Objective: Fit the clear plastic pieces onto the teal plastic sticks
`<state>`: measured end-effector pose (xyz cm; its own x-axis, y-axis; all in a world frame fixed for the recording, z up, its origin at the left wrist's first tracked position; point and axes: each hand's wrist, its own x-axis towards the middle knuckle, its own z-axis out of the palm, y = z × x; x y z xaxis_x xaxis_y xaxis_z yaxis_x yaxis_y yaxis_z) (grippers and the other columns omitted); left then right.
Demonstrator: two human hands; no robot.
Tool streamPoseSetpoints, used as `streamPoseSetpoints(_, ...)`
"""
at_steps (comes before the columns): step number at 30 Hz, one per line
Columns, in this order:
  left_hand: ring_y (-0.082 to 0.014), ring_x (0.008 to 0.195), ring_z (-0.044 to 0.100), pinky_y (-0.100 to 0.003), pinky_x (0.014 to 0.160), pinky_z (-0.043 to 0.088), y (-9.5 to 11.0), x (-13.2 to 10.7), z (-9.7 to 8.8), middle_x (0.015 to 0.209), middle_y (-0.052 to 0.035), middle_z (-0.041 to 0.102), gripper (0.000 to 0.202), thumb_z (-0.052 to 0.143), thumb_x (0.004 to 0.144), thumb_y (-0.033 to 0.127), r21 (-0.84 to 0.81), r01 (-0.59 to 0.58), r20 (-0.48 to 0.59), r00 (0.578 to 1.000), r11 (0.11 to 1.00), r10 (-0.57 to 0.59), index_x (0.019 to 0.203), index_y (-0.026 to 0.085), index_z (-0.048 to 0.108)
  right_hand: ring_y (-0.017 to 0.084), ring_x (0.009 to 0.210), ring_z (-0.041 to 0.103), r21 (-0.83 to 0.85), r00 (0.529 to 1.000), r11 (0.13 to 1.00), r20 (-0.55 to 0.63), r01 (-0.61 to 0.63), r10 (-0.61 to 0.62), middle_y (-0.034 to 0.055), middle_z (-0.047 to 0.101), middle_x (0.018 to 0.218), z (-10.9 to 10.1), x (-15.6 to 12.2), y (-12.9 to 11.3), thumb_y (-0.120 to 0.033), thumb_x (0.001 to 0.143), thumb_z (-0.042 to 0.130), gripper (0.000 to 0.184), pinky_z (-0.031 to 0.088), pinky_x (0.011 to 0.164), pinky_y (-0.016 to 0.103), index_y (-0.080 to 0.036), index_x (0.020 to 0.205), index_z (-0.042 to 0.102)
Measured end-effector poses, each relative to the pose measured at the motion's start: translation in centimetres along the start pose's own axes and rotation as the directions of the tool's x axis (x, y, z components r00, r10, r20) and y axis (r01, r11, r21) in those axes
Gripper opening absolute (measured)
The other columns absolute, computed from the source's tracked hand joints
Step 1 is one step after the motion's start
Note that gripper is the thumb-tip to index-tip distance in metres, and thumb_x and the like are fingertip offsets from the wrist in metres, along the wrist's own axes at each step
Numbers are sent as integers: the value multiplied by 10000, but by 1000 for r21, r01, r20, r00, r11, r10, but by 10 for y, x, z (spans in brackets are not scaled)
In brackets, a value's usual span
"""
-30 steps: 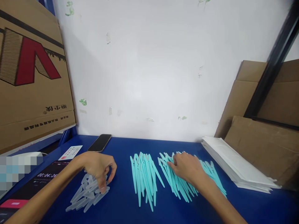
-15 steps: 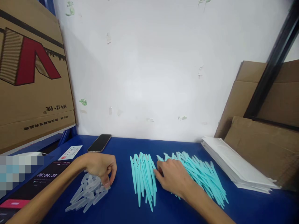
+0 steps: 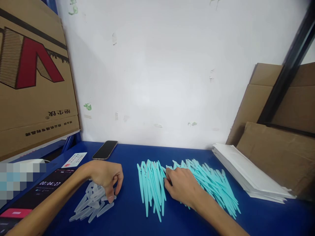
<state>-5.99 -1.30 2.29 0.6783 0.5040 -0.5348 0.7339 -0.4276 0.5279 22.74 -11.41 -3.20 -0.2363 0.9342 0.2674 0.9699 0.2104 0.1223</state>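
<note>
My left hand [image 3: 107, 178] is bent down over a loose pile of clear plastic caps [image 3: 92, 205]. Its thumb and fingers pinch what looks like a cap, a small end of which shows at the fingertips. My right hand [image 3: 180, 183] rests on the left side of a large heap of thin teal eyebrow razors [image 3: 215, 183], its fingers curled. At those fingertips the end of one razor pokes out; the palm hides the rest. Between my hands lies a smaller bundle of teal razors [image 3: 151, 188], roughly lined up, pointed ends toward me.
A phone with a running timer [image 3: 46, 183] lies at the left, partly under my forearm. Behind it are a white card [image 3: 74, 160] and a dark phone [image 3: 105, 150]. White envelopes [image 3: 248, 173] are stacked at the right, beside cardboard [image 3: 278, 157]. A large carton [image 3: 36, 108] stands at the left.
My right fingers have shifted slightly right, and a razor end now shows at their tips. My left thumb has come a little away from a cap lying in front of it.
</note>
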Motion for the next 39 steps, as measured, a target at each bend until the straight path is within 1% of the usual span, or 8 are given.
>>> streamPoseSetpoints(8, -130, 461, 462, -237, 433, 289, 2, 4, 5, 576, -2, 648, 157, 759, 613, 344, 101, -31, -78, 996, 994, 39, 711, 222, 766, 141, 442, 472, 60, 997, 997, -48, -55, 58, -1, 578, 554, -7, 2, 5, -249, 927, 439, 191, 140, 487, 281, -206, 778, 550)
streamPoseSetpoints(12, -133, 511, 497, -230, 461, 336, 14, 3, 4, 646, -2, 643, 173, 680, 716, 373, 82, -61, -205, 976, 995, 76, 756, 208, 710, 126, 404, 405, 102, 992, 992, -95, -75, 84, -32, 528, 510, -10, 2, 6, -229, 937, 439, 176, 176, 502, 273, -213, 779, 516)
streamPoseSetpoints(20, -99, 510, 562, -248, 551, 441, 22, 23, 10, 816, -9, 684, 284, 590, 864, 474, -175, -362, -605, 773, 916, 190, 828, 195, 548, 148, 419, 434, 181, 983, 982, -165, -48, 78, -58, 526, 521, -12, 5, 11, -361, 1035, 357, 219, 163, 482, 265, -238, 930, 504)
streamPoseSetpoints(23, -130, 575, 616, -244, 487, 446, 20, 36, 13, 913, -67, 717, 338, 620, 845, 509, -296, -455, -686, 713, 840, 144, 816, 184, 533, 144, 424, 445, 215, 980, 977, -190, -11, 53, -58, 553, 543, -12, 4, 11, -388, 1039, 359, 234, 164, 480, 263, -242, 942, 514)
streamPoseSetpoints(27, -135, 576, 601, -235, 466, 452, 15, 49, 15, 771, -53, 698, 393, 734, 751, 512, -398, -525, -772, 635, 753, 35, 788, 168, 549, 132, 433, 464, 265, 973, 963, -230, 48, 15, -52, 598, 588, -15, 2, 7, -400, 1038, 373, 248, 179, 486, 258, -245, 945, 542)
streamPoseSetpoints(33, -68, 486, 456, -181, 435, 334, 18, 48, 17, 582, 58, 554, 426, 826, 677, 463, -529, -543, -764, 640, 652, -86, 877, 171, 590, 125, 441, 481, 305, 972, 949, -233, 79, -6, -55, 617, 601, -17, 1, 5, -423, 1032, 389, 260, 211, 493, 248, -254, 956, 571)
streamPoseSetpoints(36, -63, 495, 404, -174, 428, 277, 21, 45, 18, 586, 69, 506, 499, 815, 702, 465, -603, -538, -714, 693, 589, -98, 1057, 174, 621, 128, 464, 506, 313, 971, 945, -239, 91, -15, -53, 629, 613, -17, 0, 5, -420, 1033, 388, 257, 228, 502, 244, -258, 971, 579)
streamPoseSetpoints(39, -69, 546, 410, -178, 435, 264, 20, 44, 19, 632, 37, 521, 423, 801, 726, 459, -622, -515, -689, 717, 589, -100, 984, 150, 670, 133, 478, 523, 313, 972, 946, -234, 90, -15, -47, 639, 621, -17, 0, 5, -413, 1029, 401, 245, 234, 509, 242, -258, 979, 584)
